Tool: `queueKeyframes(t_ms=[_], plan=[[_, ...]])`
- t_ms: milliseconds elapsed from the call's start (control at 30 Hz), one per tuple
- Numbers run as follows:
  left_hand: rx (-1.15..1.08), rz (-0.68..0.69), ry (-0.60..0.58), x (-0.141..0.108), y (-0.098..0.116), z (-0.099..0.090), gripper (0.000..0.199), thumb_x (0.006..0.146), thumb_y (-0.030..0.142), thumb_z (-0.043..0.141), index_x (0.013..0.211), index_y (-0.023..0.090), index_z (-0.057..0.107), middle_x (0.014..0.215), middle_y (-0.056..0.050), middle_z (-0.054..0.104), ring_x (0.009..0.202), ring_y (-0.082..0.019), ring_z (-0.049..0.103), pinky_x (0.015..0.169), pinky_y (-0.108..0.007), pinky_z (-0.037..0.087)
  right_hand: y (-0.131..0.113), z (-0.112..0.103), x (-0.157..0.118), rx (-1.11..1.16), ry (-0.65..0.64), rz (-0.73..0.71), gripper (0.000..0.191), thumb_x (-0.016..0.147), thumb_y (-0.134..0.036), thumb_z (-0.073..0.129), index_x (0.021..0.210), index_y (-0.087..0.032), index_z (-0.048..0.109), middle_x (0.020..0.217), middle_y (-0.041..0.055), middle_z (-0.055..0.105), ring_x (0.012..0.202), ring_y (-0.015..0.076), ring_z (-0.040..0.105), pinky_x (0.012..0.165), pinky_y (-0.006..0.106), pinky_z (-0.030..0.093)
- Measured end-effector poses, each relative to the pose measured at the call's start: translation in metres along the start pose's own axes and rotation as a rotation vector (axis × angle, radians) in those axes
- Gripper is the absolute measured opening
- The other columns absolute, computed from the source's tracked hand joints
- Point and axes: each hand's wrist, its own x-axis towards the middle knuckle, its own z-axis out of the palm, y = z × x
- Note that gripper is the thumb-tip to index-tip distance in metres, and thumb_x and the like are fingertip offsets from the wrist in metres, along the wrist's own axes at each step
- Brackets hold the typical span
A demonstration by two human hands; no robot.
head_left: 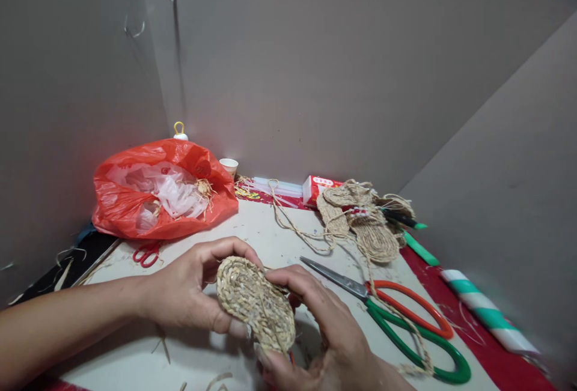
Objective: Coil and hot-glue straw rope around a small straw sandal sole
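Note:
A small oval sole of coiled straw braid [252, 304] is held up over the white board, tilted, with its coiled face showing. My left hand [198, 289] grips its left side, fingers behind the upper edge and thumb along the lower left edge. On the other side, my right hand [322, 331] pinches it, index finger at the upper right edge and thumb at the bottom end. Large scissors [365, 292] with one orange and one green handle lie open just right of my right hand, a twisted straw cord [406, 319] crossing their handles.
An open red plastic bag [216, 190] stands at the back left, small red scissors [148, 254] before it. Woven straw soles and cord [376, 238] are piled at the back right. A paper cup [229, 166] and a green-striped roll [487, 313] rest near the walls.

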Motion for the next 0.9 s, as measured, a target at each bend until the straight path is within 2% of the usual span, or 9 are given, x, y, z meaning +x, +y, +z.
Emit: queueKeyframes(t_ms=[200,467,667,900], plan=[[0.010,0.027,0.027,-0.0003,-0.0067,-0.0013,0.056,0.060,0.001,0.080,0.106,0.019,0.055,0.090,0.002,0.068,0.077,-0.010,0.061,0.069,-0.018,0.047,0.0000,0.0007,-0.0023,-0.022,0.006,-0.001,0.053,0.067,-0.015,0.055,0.118,-0.019,0.046,0.097,0.0054,0.064,0.082,0.0184,0.064,0.069,0.029,0.057],[-0.026,0.051,0.084,-0.0006,-0.0024,0.0026,0.051,0.060,0.004,0.081,0.101,0.018,0.055,0.087,0.002,0.067,0.074,-0.009,0.062,0.068,-0.019,0.048,-0.0023,0.0002,-0.0005,-0.112,0.053,0.028,0.052,0.067,-0.017,0.056,0.118,-0.017,0.046,0.090,0.0037,0.068,0.059,0.0139,0.064,0.052,0.025,0.056],[-0.036,0.080,0.073,-0.0005,-0.0050,0.0029,0.052,0.061,0.003,0.081,0.104,0.018,0.056,0.088,0.002,0.068,0.076,-0.009,0.062,0.069,-0.018,0.048,-0.0033,-0.0016,-0.0003,-0.106,0.070,0.001,0.049,0.068,-0.017,0.058,0.116,-0.018,0.049,0.093,0.0053,0.070,0.073,0.0180,0.069,0.063,0.028,0.060],[0.011,0.080,0.078,-0.0013,-0.0086,0.0015,0.052,0.062,0.008,0.082,0.106,0.018,0.058,0.091,-0.002,0.068,0.080,-0.014,0.063,0.072,-0.023,0.050,0.0010,-0.0007,-0.0008,-0.117,0.038,-0.019,0.050,0.069,-0.018,0.058,0.117,-0.018,0.047,0.092,0.0064,0.069,0.077,0.0201,0.069,0.065,0.031,0.061]])
